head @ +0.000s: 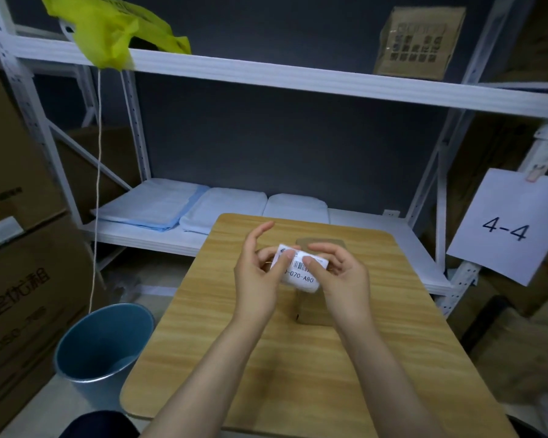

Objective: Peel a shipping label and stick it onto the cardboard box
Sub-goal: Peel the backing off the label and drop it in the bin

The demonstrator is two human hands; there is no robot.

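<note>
Above the wooden table (222,343), you hold the label (301,270) between both hands, just over the cardboard box (312,311). Your left hand (260,273) pinches its left edge with the thumb, other fingers spread; your right hand (339,273) pinches the right side. Work one corner loose slowly, keeping the sticky face off your fingers.

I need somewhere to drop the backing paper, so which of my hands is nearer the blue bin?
Left. The left hand is on the side of the blue bin; the right hand is farther across the table.
</note>
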